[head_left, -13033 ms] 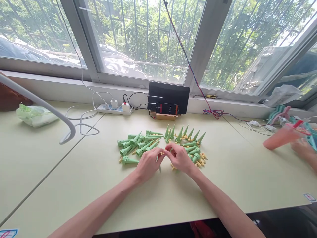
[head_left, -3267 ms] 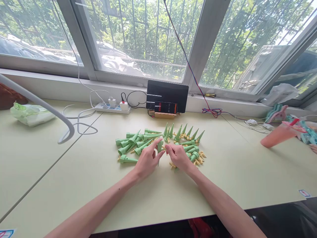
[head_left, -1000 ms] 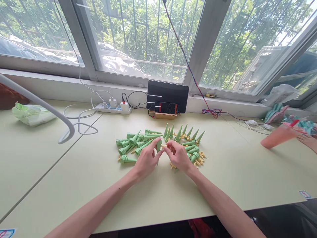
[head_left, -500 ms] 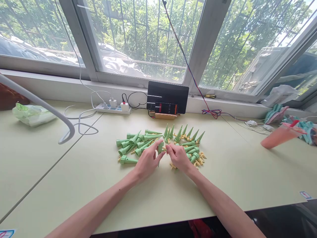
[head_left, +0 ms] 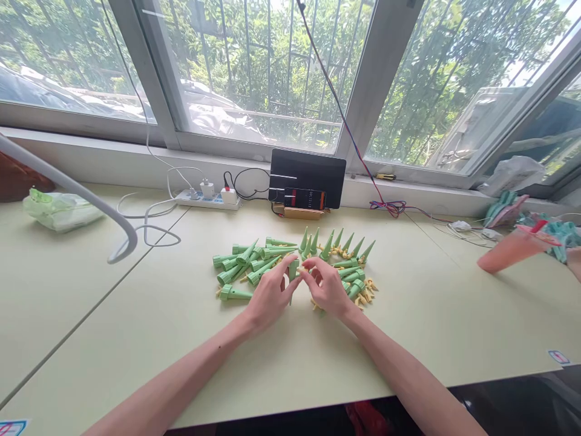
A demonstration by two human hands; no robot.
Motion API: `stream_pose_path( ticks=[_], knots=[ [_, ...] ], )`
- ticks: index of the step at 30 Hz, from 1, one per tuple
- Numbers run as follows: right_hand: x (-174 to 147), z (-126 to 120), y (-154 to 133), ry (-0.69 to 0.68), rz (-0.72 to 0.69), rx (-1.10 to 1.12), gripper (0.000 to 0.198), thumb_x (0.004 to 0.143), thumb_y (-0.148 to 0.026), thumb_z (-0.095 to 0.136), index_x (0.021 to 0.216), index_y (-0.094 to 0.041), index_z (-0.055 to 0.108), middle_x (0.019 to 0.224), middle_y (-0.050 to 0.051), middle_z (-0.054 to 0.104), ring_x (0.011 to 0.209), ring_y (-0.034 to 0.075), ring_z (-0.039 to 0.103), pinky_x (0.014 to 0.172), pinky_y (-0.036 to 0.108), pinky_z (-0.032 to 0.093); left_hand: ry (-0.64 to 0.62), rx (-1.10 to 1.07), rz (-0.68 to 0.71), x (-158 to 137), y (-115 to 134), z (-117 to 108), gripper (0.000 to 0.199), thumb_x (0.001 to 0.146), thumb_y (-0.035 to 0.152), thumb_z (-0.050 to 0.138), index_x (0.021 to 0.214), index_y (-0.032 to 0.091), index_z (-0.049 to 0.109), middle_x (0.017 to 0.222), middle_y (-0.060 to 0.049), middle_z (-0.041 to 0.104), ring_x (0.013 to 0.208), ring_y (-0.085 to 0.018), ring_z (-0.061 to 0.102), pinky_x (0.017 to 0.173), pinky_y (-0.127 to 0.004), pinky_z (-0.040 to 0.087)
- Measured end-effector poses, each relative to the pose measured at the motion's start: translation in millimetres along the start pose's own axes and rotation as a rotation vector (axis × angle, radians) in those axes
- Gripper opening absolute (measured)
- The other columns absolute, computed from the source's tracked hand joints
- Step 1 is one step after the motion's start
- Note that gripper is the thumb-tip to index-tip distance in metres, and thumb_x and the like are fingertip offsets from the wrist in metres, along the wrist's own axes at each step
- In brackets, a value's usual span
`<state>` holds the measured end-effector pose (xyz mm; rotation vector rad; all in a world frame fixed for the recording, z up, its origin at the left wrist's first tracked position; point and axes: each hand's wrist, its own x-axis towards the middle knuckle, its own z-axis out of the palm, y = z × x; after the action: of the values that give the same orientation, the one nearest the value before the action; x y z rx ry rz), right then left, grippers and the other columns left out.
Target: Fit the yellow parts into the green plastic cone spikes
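Observation:
My left hand [head_left: 272, 289] is closed around a green plastic watering spike [head_left: 293, 269], held point down above the table. My right hand [head_left: 327, 287] pinches a small yellow valve piece [head_left: 301, 270] against the side of that spike; the fingers partly hide it. Left of my hands lie several loose green spikes [head_left: 236, 293] in a heap. Several more spikes [head_left: 356, 275] lie by my right hand, among small yellow pieces [head_left: 367, 294]. Behind them, several green spikes [head_left: 347, 242] stand upright in a curved row, with yellow parts at their bases.
A tablet [head_left: 308, 172] and a phone [head_left: 305, 198] lean at the back near a power strip [head_left: 209, 203]. A white curved bar [head_left: 113, 221] reaches in at left. A pink drink cup [head_left: 512, 248] tilts at right, near another person's hand [head_left: 574, 260].
My right hand's fingers have shifted and arched around the yellow piece at the spike. My left hand stays put. Another person's hand has come into view at the right edge.

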<state>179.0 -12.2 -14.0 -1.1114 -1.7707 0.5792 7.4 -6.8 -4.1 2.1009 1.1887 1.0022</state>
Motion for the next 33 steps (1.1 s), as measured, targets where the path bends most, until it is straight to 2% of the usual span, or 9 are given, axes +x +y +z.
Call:
stream_pose_path(
  ticks=[11, 19, 22, 24, 27, 29, 33],
  knots=[
    [-1.1, 0.0, 2.5, -0.013, -0.003, 0.034, 0.014, 0.098, -0.031, 0.047, 0.104, -0.021, 0.054, 0.075, -0.001, 0.059, 0.057, 0.012, 0.053, 0.055, 0.025, 0.042, -0.011, 0.006, 0.023, -1.0, -4.0, 2.8, 0.043, 0.094, 0.034, 0.053, 0.135, 0.023, 0.048, 0.063, 0.007, 0.048, 0.048, -0.009, 0.041, 0.054, -0.021, 0.035],
    [-1.2, 0.6, 3.9, 0.016, -0.003, 0.005, 0.017, 0.100, -0.033, 0.043, 0.092, -0.021, 0.052, 0.066, -0.004, 0.048, 0.051, 0.010, 0.039, 0.050, 0.024, 0.032, -0.027, 0.020, 0.026, -2.0, -6.6, 4.3, 0.045, 0.093, 0.035, 0.054, 0.136, 0.023, 0.047, 0.062, 0.007, 0.048, 0.048, -0.010, 0.041, 0.057, -0.023, 0.038],
    [-0.9, 0.1, 2.2, 0.010, 0.022, -0.001, 0.021, 0.100, -0.035, 0.042, 0.090, -0.021, 0.052, 0.062, -0.005, 0.047, 0.049, 0.010, 0.039, 0.049, 0.023, 0.033, -0.022, 0.017, 0.023, -1.7, -6.4, 3.5, 0.045, 0.093, 0.035, 0.053, 0.137, 0.024, 0.047, 0.061, 0.008, 0.047, 0.048, -0.010, 0.040, 0.057, -0.023, 0.038],
    [-0.8, -0.3, 0.2, -0.004, 0.037, 0.013, 0.020, 0.100, -0.036, 0.043, 0.091, -0.021, 0.053, 0.066, -0.003, 0.052, 0.050, 0.010, 0.045, 0.050, 0.023, 0.037, -0.006, 0.011, 0.021, -0.8, -6.0, 2.2, 0.045, 0.093, 0.036, 0.053, 0.136, 0.024, 0.047, 0.063, 0.008, 0.048, 0.047, -0.009, 0.039, 0.057, -0.023, 0.038],
    [-0.8, -0.6, -2.5, 0.002, 0.023, 0.023, 0.015, 0.097, -0.034, 0.049, 0.099, -0.020, 0.054, 0.087, 0.003, 0.062, 0.058, 0.012, 0.056, 0.053, 0.024, 0.044, 0.032, 0.003, 0.004, 1.0, -5.7, 0.1, 0.042, 0.093, 0.037, 0.052, 0.134, 0.025, 0.048, 0.073, 0.006, 0.052, 0.045, -0.007, 0.037, 0.055, -0.022, 0.037],
    [-0.8, -0.7, -3.0, 0.017, 0.006, 0.018, 0.015, 0.095, -0.033, 0.051, 0.103, -0.020, 0.054, 0.097, 0.005, 0.063, 0.061, 0.012, 0.058, 0.053, 0.025, 0.046, 0.048, 0.004, -0.012, 2.0, -5.6, -0.7, 0.041, 0.093, 0.038, 0.053, 0.132, 0.025, 0.049, 0.078, 0.005, 0.053, 0.045, -0.006, 0.036, 0.054, -0.022, 0.037],
    [-0.8, -0.5, -2.1, 0.032, -0.012, 0.017, 0.014, 0.096, -0.030, 0.051, 0.105, -0.021, 0.054, 0.099, 0.005, 0.062, 0.060, 0.012, 0.058, 0.053, 0.025, 0.047, 0.043, 0.009, -0.017, 2.3, -5.3, -0.4, 0.042, 0.092, 0.038, 0.053, 0.132, 0.026, 0.048, 0.078, 0.005, 0.052, 0.044, -0.006, 0.037, 0.054, -0.022, 0.037]
  ],
)
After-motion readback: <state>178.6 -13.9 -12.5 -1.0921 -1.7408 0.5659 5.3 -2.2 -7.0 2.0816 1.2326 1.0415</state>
